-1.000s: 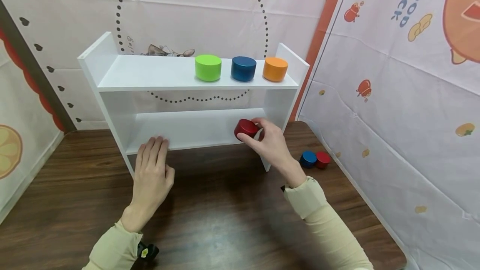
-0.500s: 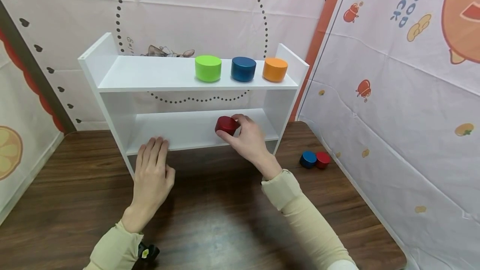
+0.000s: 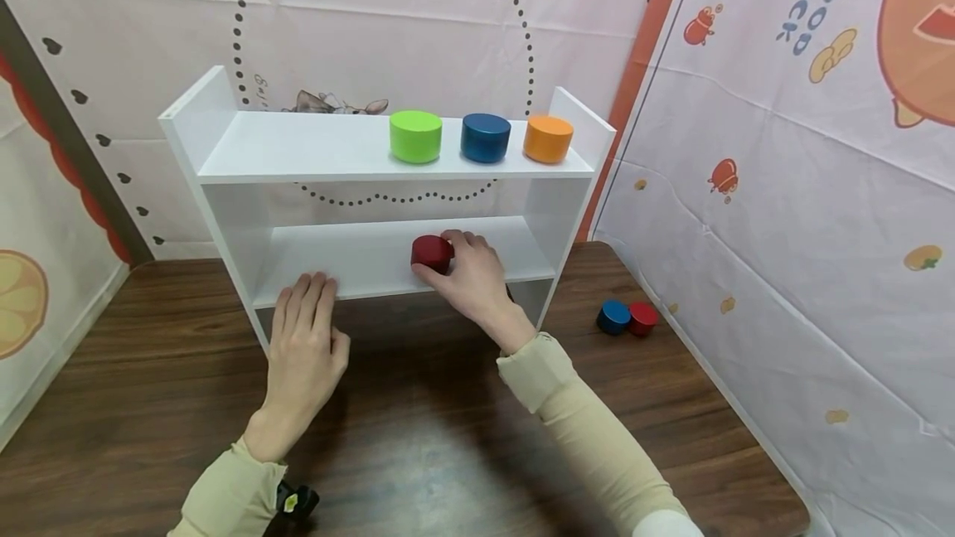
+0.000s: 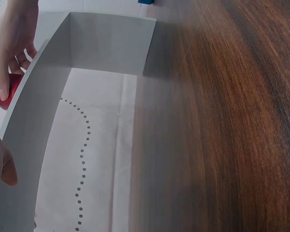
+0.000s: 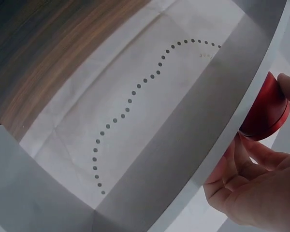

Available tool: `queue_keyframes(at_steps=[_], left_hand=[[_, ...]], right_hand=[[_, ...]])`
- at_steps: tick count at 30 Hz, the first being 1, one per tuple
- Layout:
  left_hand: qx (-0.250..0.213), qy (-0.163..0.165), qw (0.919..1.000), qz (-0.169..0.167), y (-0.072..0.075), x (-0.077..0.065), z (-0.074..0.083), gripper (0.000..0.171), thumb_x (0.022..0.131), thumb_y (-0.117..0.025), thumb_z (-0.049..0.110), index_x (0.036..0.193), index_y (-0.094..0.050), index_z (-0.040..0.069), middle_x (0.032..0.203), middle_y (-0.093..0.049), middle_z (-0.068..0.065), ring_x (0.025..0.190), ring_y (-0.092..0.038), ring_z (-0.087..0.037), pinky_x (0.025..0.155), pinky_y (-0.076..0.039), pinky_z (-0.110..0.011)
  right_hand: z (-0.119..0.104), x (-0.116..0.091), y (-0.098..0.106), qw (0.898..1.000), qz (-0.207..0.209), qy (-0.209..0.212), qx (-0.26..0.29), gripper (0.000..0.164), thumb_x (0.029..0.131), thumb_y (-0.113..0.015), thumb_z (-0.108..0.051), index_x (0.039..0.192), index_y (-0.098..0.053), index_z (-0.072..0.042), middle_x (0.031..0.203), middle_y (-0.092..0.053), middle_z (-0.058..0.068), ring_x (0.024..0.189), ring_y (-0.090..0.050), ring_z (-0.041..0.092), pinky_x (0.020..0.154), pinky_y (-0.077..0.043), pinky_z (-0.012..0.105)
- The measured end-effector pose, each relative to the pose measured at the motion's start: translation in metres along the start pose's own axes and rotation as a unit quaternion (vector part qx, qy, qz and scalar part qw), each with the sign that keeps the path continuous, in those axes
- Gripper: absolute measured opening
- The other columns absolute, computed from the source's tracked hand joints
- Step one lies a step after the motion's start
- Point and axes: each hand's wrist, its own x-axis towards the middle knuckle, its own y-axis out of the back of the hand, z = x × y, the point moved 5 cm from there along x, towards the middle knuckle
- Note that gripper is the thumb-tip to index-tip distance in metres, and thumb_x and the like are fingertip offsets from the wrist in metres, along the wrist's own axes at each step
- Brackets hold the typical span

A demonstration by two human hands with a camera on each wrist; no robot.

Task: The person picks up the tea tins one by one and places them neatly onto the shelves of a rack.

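Observation:
A dark red cylinder (image 3: 430,253) is on the lower board of a white two-tier shelf (image 3: 351,259), around the middle. My right hand (image 3: 477,276) grips it from the right, thumb in front and fingers behind; the right wrist view shows the same red cylinder (image 5: 268,111) between thumb and fingers at the board's edge. My left hand (image 3: 304,346) rests with straight fingers on the front edge of the lower board, near the left end. On the top board stand a green cylinder (image 3: 415,137), a dark blue cylinder (image 3: 485,138) and an orange cylinder (image 3: 548,139).
A small blue cylinder (image 3: 614,316) and a small red cylinder (image 3: 642,319) stand side by side on the brown wooden table (image 3: 418,437), right of the shelf. Printed cloth (image 3: 783,288) hangs behind and along the right side.
My right hand has moved left along the lower board with the red cylinder, from near the right end to around the middle. The left hand has stayed in place.

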Motion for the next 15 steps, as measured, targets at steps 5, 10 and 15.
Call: queue_keyframes(at_steps=[5,10,15], left_hand=[[0.001,0.000,1.0000,0.001,0.000,-0.001,0.000,0.053,0.084,-0.037,0.006,0.133,-0.049,-0.009,0.138,-0.050,-0.029,0.133,-0.042,-0.044,0.114,-0.026,-0.055],[0.003,0.000,1.0000,-0.003,0.001,0.000,0.000,0.053,0.083,-0.040,0.005,0.133,-0.048,-0.009,0.138,-0.050,-0.029,0.133,-0.042,-0.044,0.114,-0.026,-0.056],[0.010,0.002,0.9999,-0.011,0.001,0.000,0.001,0.053,0.083,-0.040,0.005,0.134,-0.047,-0.009,0.140,-0.049,-0.028,0.134,-0.040,-0.044,0.115,-0.025,-0.056]], right_hand=[[-0.003,0.001,-0.002,1.000,0.001,0.005,-0.012,0.059,0.083,-0.067,-0.049,0.126,-0.055,-0.012,0.115,-0.064,0.007,0.102,-0.056,0.021,0.091,-0.050,0.039],[0.002,-0.005,0.007,1.000,0.009,0.006,-0.004,0.065,0.083,-0.066,-0.052,0.132,-0.053,-0.012,0.117,-0.064,0.008,0.103,-0.058,0.022,0.094,-0.049,0.040],[0.030,-0.027,0.037,0.991,0.120,0.035,0.055,0.042,0.085,-0.069,-0.038,0.113,-0.064,-0.007,0.093,-0.068,0.009,0.077,-0.061,0.021,0.071,-0.051,0.032]])
